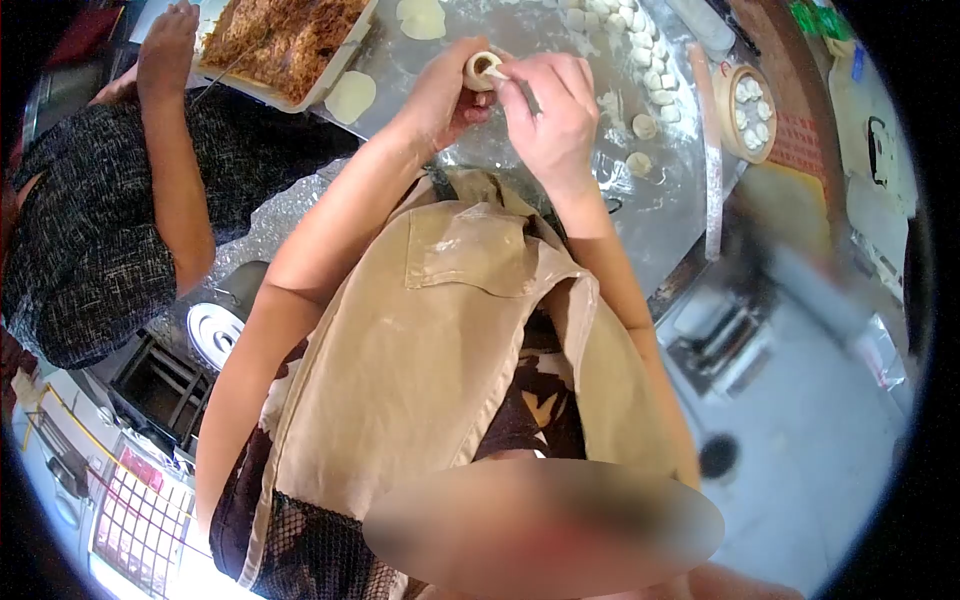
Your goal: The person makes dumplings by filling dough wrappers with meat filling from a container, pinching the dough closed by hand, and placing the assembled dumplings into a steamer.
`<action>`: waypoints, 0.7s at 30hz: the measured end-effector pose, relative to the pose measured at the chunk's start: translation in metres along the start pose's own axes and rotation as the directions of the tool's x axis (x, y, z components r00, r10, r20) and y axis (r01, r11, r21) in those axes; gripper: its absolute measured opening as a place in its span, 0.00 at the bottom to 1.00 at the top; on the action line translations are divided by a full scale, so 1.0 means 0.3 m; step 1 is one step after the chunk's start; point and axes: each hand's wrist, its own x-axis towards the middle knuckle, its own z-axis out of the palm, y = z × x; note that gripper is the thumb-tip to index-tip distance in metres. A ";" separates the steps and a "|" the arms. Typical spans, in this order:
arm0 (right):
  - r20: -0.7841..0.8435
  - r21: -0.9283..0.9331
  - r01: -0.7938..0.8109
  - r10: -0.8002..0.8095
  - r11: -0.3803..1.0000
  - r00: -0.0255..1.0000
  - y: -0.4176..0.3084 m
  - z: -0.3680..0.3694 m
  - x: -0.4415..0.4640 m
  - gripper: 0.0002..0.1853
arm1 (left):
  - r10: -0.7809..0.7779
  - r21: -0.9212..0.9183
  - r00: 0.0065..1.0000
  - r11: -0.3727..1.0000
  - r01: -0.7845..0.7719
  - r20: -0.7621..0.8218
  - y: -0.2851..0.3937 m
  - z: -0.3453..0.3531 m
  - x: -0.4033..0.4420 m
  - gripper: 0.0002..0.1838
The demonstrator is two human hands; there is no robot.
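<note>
A small round of dough [481,72], gathered into a cup with brown filling showing in its opening, is held over the metal table. My left hand [447,97] wraps round it from the left side. At its right rim, my right hand [550,108] pinches the dough edge between thumb and forefinger. Flat dough wrappers [351,97] lie on the table to the left of my hands. Beyond them sits a tray [330,92] of reddish-brown filling [275,45].
Many small dough pieces [655,80] lie in rows on the floured table [640,215], at the right. Past a long strip [710,160] stands a round steamer [729,110] with filled buns. On the left, a co-worker's arm [172,170] reaches beside the tray.
</note>
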 end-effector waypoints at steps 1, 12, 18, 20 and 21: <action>0.000 0.001 0.001 -0.001 1.000 1.000 -0.001 -0.002 0.007 0.08 | 0.001 0.000 1.000 1.000 -0.001 0.000 0.004 0.002 -0.001 0.15; 0.103 -0.042 0.093 -0.089 0.995 0.991 0.024 -0.008 0.028 0.09 | -0.097 0.231 0.994 0.969 0.084 0.045 0.031 -0.040 0.026 0.16; 0.052 0.233 -0.223 0.217 0.947 0.975 -0.011 -0.013 -0.006 0.09 | 0.070 0.049 0.994 0.996 -0.074 0.078 0.014 0.010 -0.014 0.27; 0.091 0.250 -0.276 0.261 0.928 0.961 -0.009 -0.014 -0.006 0.09 | 0.118 0.004 0.991 0.993 -0.119 0.069 -0.014 0.023 -0.014 0.29; 0.133 0.262 -0.331 0.305 0.907 0.943 -0.008 -0.018 -0.008 0.09 | 0.108 0.017 0.994 0.994 -0.108 0.026 -0.019 0.027 -0.011 0.29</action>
